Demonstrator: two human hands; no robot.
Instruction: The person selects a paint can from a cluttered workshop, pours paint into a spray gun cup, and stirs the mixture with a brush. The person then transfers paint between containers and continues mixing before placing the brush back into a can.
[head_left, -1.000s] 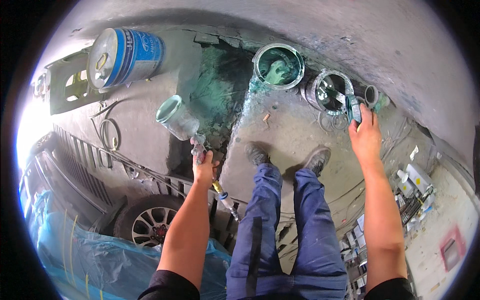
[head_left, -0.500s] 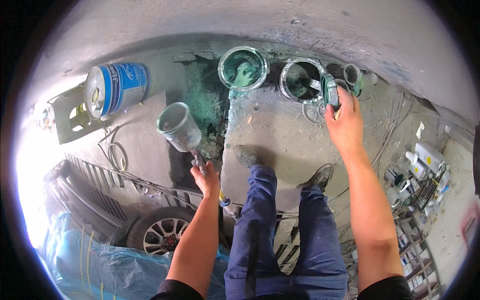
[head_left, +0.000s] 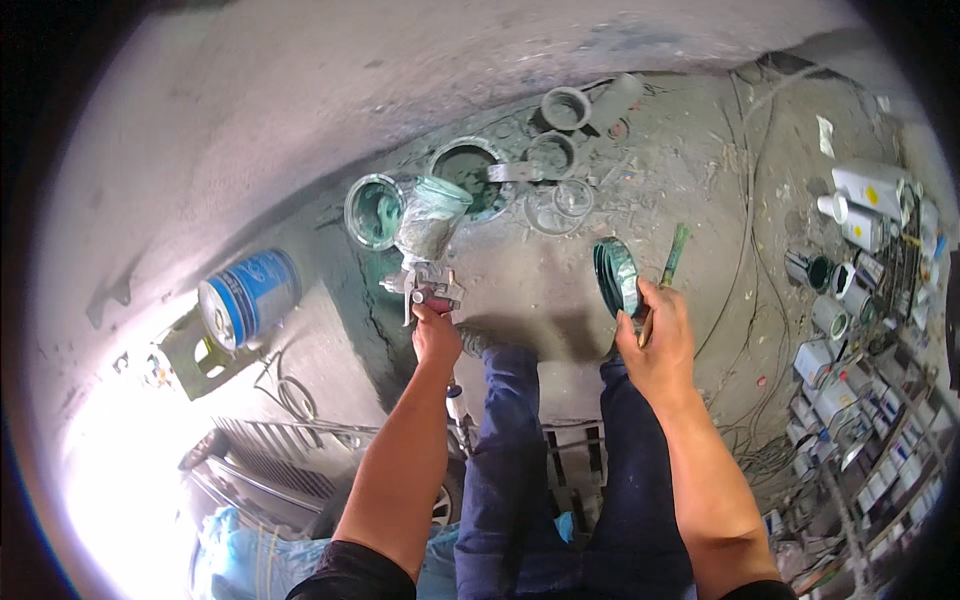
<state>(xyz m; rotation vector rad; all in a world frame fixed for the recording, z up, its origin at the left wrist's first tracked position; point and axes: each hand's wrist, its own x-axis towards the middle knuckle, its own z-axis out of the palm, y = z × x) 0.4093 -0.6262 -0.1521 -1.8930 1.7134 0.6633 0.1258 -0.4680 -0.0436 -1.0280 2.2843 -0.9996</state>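
Observation:
My left hand [head_left: 438, 335] is wrapped round the grip of a spray gun [head_left: 432, 288], with a hose fitting below. On top of the gun sits a translucent paint cup [head_left: 428, 228], smeared green and tilted to the right. Pinched in my right hand [head_left: 662, 340] is a round green-stained lid [head_left: 616, 280], standing on edge and apart from the cup. The same hand holds a paintbrush [head_left: 677, 250] with green bristles pointing up. Behind the cup stand an open can of green paint [head_left: 352, 212] and another open can [head_left: 437, 160], partly hidden by the cup.
Used pots [head_left: 566, 108] and clear rings [head_left: 545, 218] lie beyond the cans. A blue and white drum [head_left: 250, 295] stands at left, above a car partly under blue plastic sheeting [head_left: 240, 560]. Cables [head_left: 740, 260] cross the floor at right, near several bottles and tins [head_left: 870, 187].
The view has turned to the right. My right hand has brought the lid and brush away from the cans, nearer to my legs. The spray gun and cup are now tilted to the right.

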